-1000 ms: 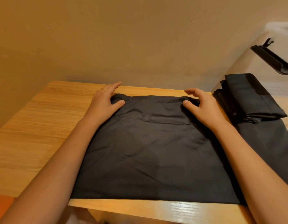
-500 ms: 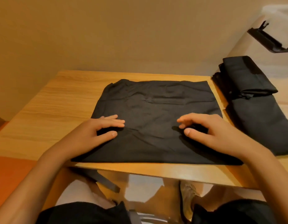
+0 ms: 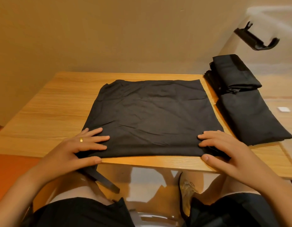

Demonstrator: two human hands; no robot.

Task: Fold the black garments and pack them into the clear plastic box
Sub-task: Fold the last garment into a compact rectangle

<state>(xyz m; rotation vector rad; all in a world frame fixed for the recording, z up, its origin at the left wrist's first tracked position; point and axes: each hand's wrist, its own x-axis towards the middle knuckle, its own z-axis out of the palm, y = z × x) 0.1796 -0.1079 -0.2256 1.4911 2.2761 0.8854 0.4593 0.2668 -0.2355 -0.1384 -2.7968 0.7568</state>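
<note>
The left hand [image 3: 76,149] (a gold ring [image 3: 81,139] on one finger) has come back from the middle of the cloth to its near left corner. Its fingers lie straight on top, thumb along the tabletop's [image 3: 48,108] front edge. The black garment [image 3: 150,115] lies spread mid-tabletop, a flat rectangle with its long side running left to right. A dark strip [image 3: 101,179] hangs below its left corner; what it belongs to is unclear. The right hand [image 3: 223,151] has likewise moved to the near right corner, fingers flat. Whether either thumb is tucked under the hem cannot be told. Just right lie folded black garments [image 3: 245,112]. Behind them the clear plastic box [image 3: 276,18] is hazy and cut off, its black latch [image 3: 256,39] showing.
</note>
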